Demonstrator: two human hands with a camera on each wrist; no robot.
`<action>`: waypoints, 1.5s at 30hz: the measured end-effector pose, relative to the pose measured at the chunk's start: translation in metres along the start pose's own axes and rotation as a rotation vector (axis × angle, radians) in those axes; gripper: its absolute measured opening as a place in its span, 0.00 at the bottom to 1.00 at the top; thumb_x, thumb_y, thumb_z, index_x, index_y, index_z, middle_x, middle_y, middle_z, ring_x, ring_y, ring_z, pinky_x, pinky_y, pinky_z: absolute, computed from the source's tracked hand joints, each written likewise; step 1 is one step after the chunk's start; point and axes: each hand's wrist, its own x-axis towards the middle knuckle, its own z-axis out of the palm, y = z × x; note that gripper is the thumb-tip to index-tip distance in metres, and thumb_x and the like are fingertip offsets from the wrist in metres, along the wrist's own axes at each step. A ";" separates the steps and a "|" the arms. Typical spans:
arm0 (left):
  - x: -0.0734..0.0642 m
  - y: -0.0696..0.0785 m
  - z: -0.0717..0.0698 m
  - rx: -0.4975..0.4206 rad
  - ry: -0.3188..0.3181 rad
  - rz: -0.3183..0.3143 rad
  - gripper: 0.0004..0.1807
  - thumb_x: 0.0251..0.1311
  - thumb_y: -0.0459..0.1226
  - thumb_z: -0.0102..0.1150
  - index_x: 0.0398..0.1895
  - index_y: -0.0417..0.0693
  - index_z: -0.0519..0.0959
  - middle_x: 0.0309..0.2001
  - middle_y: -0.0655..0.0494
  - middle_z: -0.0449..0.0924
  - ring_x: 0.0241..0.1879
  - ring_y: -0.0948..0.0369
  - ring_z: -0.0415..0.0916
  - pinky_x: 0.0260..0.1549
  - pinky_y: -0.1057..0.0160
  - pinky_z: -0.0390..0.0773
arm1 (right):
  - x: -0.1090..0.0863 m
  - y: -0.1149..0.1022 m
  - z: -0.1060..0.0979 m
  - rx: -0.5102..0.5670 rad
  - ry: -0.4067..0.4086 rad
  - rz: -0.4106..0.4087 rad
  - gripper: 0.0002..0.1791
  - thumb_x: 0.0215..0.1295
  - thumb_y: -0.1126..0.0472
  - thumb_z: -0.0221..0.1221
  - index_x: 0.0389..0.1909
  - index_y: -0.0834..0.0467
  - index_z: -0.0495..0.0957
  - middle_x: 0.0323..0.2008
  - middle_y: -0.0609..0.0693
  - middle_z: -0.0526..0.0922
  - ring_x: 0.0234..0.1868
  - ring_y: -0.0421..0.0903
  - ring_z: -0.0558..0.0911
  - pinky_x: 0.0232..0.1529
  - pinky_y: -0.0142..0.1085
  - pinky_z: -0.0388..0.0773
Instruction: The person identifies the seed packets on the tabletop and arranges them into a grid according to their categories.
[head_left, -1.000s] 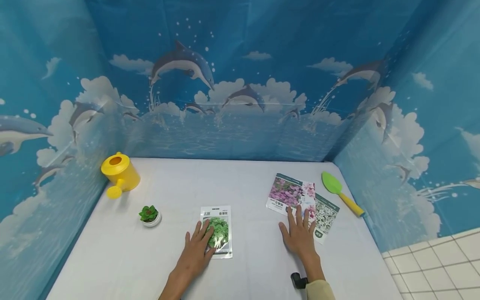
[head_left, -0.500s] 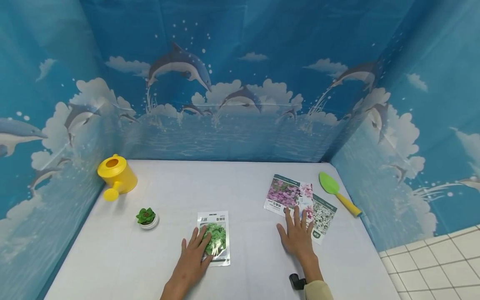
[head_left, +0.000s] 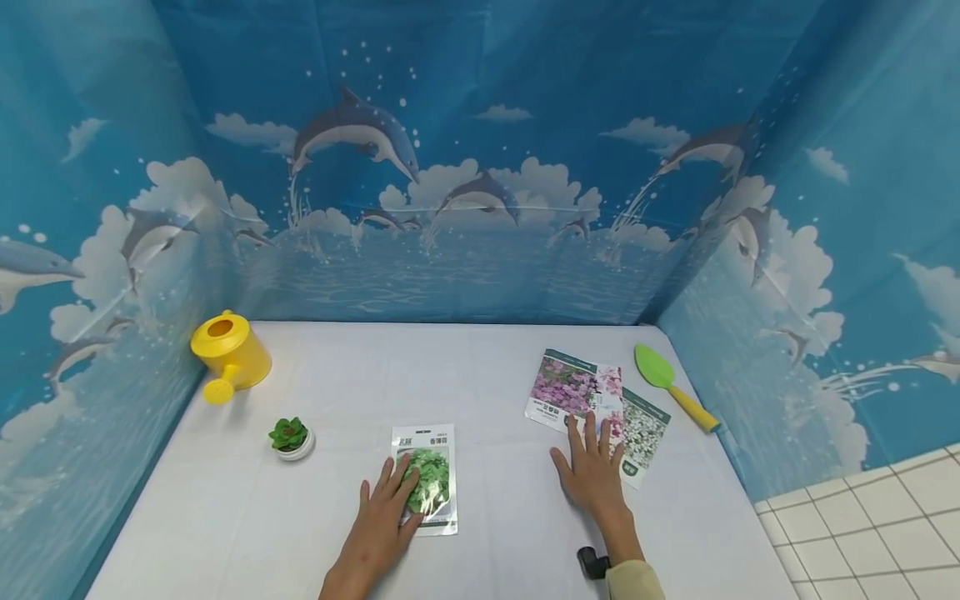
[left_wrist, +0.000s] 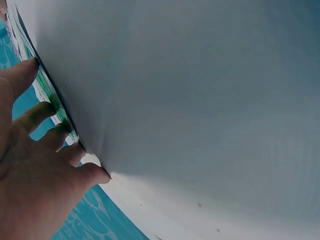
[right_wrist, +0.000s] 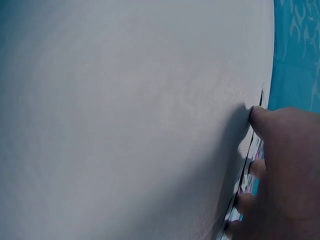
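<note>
A seed packet with a green leafy picture lies flat near the middle front of the table. My left hand rests on its left side with fingers spread; the left wrist view shows the fingertips touching it. To the right, a seed packet with purple flowers, one with pink flowers and one with white flowers overlap one another. My right hand lies with spread fingers, its fingertips on the lower edge of the pink-flower packet. In the right wrist view the thumb touches the tablecloth.
A yellow watering can stands at the back left, with a small potted succulent in front of it. A green toy trowel with a yellow handle lies near the right edge. Dolphin-print curtains enclose the white table.
The leafy-picture packet has slid slightly toward me under my left hand. My right hand holds almost the same place. The whole view has shifted a little.
</note>
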 end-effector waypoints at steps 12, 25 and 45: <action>0.000 -0.002 0.001 -0.011 0.003 0.011 0.37 0.69 0.43 0.72 0.78 0.43 0.73 0.84 0.44 0.59 0.84 0.38 0.52 0.75 0.22 0.50 | 0.010 -0.004 -0.007 -0.006 0.093 -0.049 0.40 0.81 0.48 0.60 0.81 0.67 0.62 0.84 0.73 0.50 0.84 0.76 0.47 0.77 0.79 0.42; -0.001 -0.001 0.001 0.002 -0.003 0.003 0.37 0.69 0.44 0.71 0.79 0.44 0.72 0.85 0.45 0.59 0.84 0.39 0.51 0.76 0.23 0.49 | 0.046 -0.002 -0.013 0.016 0.129 -0.129 0.41 0.81 0.50 0.60 0.81 0.70 0.59 0.82 0.74 0.53 0.83 0.75 0.50 0.78 0.75 0.50; -0.001 -0.003 0.003 -0.036 0.023 0.016 0.37 0.68 0.42 0.72 0.78 0.41 0.72 0.84 0.44 0.60 0.84 0.38 0.51 0.75 0.21 0.48 | 0.064 0.003 -0.005 -0.011 0.031 -0.091 0.43 0.83 0.48 0.56 0.83 0.71 0.54 0.84 0.72 0.50 0.85 0.71 0.49 0.80 0.73 0.43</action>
